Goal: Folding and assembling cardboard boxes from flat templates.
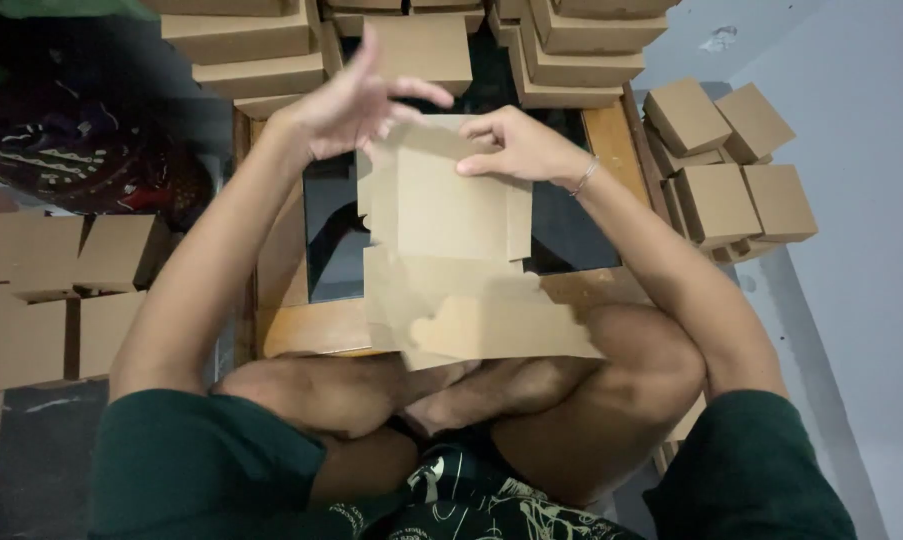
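1. Head view: the flat cardboard box (451, 215) lies on the low bench (311, 325), over the person's crossed legs.
2. The right hand (516, 145) pinches its top edge; the left hand (356, 100) hovers, fingers spread.
3. One-handed, the flap could bend crooked or slip free.

low wooden table (611, 130), orange-brown frame with a dark glossy inset top (571, 235), seen from above. far edge of the table stacked with flat tan cardboard boxes (581, 45), several layers deep, in two stacks with a dark gap between. right of the table, a cluster of small closed cardboard cubes (726, 165) on a pale grey floor (851, 250); a scuff mark on the floor farther back. left side, more brown box blanks (46, 290) lying flat in rows. upper left, dark patterned fabric (61, 160), a bit of green cloth at the corner. light soft, even, dim.
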